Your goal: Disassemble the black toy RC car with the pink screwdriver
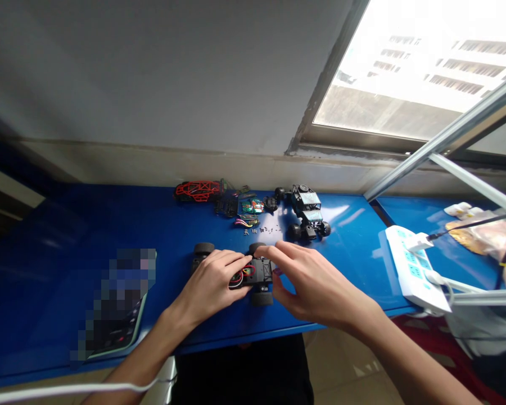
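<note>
A black toy car chassis (261, 271) lies on the blue table near its front edge, with red and white wires showing in its middle. My left hand (213, 281) wraps over its left half, fingers across the top and thumb along the near side, hiding much of it. At the right end is my right hand (310, 278), its index finger reaching to the far wheel and its thumb beside the chassis end. A small purplish bit shows between those fingers, too small to name. One near wheel (262, 298) sticks out towards me.
Behind the chassis lie a red-framed toy car body (199, 190), a green circuit-like part (253, 206), small loose screws (263, 230) and an assembled toy truck (307, 211). A phone (122, 306), partly pixelated, lies left. On the right sit a white power strip (415, 270) and a metal frame (430, 135).
</note>
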The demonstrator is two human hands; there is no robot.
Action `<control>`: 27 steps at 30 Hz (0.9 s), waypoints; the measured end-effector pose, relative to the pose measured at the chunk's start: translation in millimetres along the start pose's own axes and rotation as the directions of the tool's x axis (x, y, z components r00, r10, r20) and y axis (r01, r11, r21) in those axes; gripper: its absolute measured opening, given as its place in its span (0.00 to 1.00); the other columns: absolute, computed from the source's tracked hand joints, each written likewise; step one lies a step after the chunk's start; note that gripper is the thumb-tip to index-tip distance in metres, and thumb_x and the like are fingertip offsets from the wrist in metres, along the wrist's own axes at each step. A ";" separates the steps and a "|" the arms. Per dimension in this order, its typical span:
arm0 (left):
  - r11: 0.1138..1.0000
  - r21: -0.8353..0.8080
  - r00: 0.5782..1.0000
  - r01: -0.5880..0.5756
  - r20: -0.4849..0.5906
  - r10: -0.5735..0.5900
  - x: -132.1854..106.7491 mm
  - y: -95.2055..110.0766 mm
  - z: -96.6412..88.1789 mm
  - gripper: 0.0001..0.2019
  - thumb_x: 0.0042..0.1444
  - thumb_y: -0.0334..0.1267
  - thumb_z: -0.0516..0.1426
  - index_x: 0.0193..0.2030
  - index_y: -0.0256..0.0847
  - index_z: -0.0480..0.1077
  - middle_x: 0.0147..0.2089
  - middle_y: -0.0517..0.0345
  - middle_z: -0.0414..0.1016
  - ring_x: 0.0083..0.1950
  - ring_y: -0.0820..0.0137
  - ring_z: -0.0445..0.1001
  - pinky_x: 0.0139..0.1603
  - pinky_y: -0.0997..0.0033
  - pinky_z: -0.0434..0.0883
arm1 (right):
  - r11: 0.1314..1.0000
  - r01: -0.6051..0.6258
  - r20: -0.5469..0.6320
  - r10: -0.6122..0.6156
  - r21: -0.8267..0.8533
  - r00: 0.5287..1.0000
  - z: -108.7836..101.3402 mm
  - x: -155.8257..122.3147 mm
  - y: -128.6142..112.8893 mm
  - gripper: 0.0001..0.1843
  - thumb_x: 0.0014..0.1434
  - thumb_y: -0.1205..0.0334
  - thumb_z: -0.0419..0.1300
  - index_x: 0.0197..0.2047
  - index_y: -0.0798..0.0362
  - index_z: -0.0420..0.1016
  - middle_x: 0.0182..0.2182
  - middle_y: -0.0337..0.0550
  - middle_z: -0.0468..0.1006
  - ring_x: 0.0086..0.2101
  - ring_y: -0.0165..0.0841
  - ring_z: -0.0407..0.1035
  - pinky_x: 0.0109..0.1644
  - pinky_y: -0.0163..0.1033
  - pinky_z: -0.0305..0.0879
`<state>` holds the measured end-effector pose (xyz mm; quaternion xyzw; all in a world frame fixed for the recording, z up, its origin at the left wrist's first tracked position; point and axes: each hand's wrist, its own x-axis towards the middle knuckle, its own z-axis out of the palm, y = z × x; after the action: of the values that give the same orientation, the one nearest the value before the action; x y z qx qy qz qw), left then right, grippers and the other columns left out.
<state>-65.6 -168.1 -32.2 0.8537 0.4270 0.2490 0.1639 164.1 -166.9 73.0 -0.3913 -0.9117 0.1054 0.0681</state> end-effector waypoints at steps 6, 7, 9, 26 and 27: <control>1.000 0.000 1.000 -0.003 0.011 0.003 -0.3 0.7 -0.3 0.23 0.55 0.35 0.69 0.59 0.41 0.76 0.57 0.48 0.82 0.58 0.54 0.80 0.61 0.51 0.74 | 0.995 -0.054 0.053 0.058 -0.079 0.997 0.0 2.1 -0.5 0.08 0.73 0.63 0.51 0.45 0.51 0.71 0.24 0.35 0.72 0.22 0.28 0.59 0.29 0.40 0.41; 1.000 -0.003 1.000 -0.004 0.009 0.004 -0.4 0.7 -0.2 0.23 0.55 0.35 0.69 0.59 0.41 0.76 0.57 0.48 0.82 0.57 0.54 0.80 0.60 0.52 0.74 | 0.998 -0.037 0.045 0.039 -0.057 0.998 -0.2 2.4 -0.6 0.07 0.71 0.66 0.51 0.46 0.51 0.70 0.27 0.36 0.73 0.23 0.29 0.61 0.30 0.39 0.43; 1.000 -0.010 1.000 -0.007 0.005 0.008 -0.6 0.5 0.0 0.23 0.55 0.34 0.69 0.59 0.41 0.76 0.57 0.48 0.82 0.57 0.54 0.80 0.60 0.53 0.74 | 1.000 -0.008 0.008 0.008 -0.019 1.000 -0.5 2.8 -0.9 0.09 0.67 0.67 0.54 0.50 0.51 0.69 0.33 0.39 0.76 0.28 0.30 0.65 0.31 0.38 0.46; 1.000 -0.029 1.000 0.002 0.012 -0.002 -1.4 -1.4 1.6 0.24 0.56 0.34 0.69 0.59 0.39 0.75 0.58 0.47 0.82 0.58 0.54 0.79 0.62 0.51 0.73 | 0.996 -0.089 0.035 0.088 0.016 0.996 3.5 0.7 1.4 0.09 0.69 0.67 0.53 0.51 0.50 0.68 0.31 0.37 0.78 0.26 0.30 0.68 0.30 0.38 0.47; 1.000 -0.029 1.000 0.002 0.010 -0.002 -1.5 -1.2 1.6 0.24 0.56 0.34 0.69 0.59 0.39 0.75 0.58 0.47 0.82 0.58 0.54 0.79 0.62 0.51 0.73 | 0.996 -0.070 0.019 0.069 0.057 0.997 3.1 0.2 1.9 0.13 0.66 0.69 0.54 0.53 0.50 0.67 0.36 0.39 0.79 0.29 0.31 0.70 0.32 0.38 0.51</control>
<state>-66.2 -168.7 -34.5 0.8521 0.4232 0.2507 0.1788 164.6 -165.9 69.5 -0.4197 -0.8947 0.1372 0.0676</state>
